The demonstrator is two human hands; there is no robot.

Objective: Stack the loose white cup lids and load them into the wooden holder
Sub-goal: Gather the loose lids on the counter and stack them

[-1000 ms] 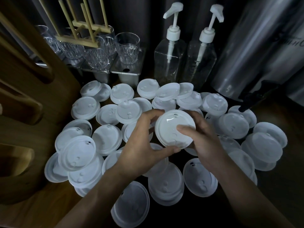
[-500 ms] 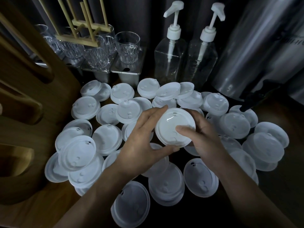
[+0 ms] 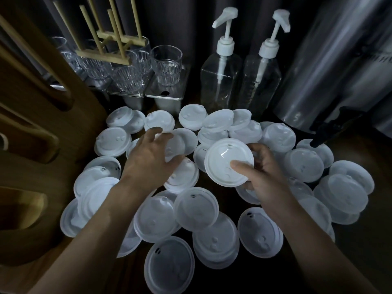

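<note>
Head view | right hand pinching held lid by its rim, centre frame | left hand hovering, fingers spread wide, over loose lids centre-left | wooden holder sitting upper left | risk: thin rim grip slipping, lid dropping; overlapping lids lifting together, nesting crooked

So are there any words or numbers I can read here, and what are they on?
Nothing here reads clearly.
Steel urn: faint lettering near the right edge, too blurred to read.
Right pump bottle: tiny marks down its side, too small to read.
White cup lids: raised bumps only, no print that shows.
Wooden holder: white mark at the left edge, cut off, unreadable.
</note>
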